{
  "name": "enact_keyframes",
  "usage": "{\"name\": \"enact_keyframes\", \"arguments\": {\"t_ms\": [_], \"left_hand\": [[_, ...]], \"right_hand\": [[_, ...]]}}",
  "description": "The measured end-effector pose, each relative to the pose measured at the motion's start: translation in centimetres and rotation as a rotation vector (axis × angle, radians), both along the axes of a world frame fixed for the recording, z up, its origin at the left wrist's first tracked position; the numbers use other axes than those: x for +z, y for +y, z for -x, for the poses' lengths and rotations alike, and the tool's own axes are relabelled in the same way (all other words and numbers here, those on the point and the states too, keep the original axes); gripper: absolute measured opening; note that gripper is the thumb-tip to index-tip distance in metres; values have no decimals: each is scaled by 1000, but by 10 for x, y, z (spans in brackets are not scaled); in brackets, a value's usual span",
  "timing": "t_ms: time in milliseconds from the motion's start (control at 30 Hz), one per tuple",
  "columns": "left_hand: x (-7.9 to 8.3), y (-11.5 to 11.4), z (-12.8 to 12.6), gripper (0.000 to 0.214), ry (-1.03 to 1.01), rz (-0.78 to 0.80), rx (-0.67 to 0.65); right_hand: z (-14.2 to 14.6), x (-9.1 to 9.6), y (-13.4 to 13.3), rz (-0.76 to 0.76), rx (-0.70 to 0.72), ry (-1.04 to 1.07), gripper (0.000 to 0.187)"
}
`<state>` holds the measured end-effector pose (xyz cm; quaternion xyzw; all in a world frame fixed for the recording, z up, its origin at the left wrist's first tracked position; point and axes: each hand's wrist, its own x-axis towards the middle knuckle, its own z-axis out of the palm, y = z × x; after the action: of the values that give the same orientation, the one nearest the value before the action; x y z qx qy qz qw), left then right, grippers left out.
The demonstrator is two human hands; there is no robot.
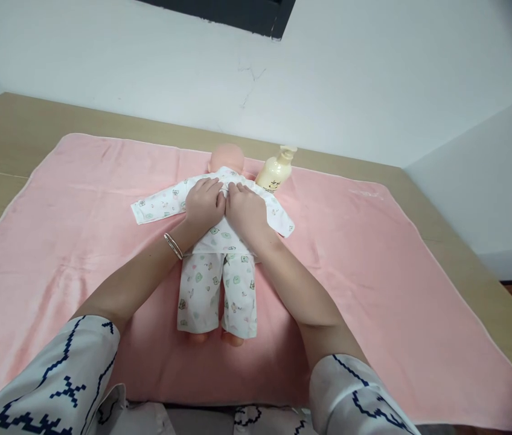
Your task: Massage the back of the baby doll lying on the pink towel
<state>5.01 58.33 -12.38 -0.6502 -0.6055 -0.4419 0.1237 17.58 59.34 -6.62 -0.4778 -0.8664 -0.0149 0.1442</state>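
A baby doll lies on its back on a pink towel, head away from me. It wears a white printed top and matching trousers. My left hand and my right hand rest side by side on the doll's chest. The fingers of both are curled and pinch the front of the top near the collar. A metal bangle circles my left wrist.
A cream pump bottle stands on the towel just right of the doll's head. The towel covers a wooden table set against a white wall. The table's right edge drops off near a corner of the room.
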Motion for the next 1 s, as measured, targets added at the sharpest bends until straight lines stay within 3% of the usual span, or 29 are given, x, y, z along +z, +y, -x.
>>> {"name": "enact_keyframes", "arguments": {"t_ms": [300, 1000], "left_hand": [[-3, 5, 3, 34, -114, 71, 33], [-5, 6, 2, 36, -134, 117, 61]], "right_hand": [[-4, -25, 28, 92, 95, 257, 55], [-3, -25, 27, 93, 85, 267, 54]]}}
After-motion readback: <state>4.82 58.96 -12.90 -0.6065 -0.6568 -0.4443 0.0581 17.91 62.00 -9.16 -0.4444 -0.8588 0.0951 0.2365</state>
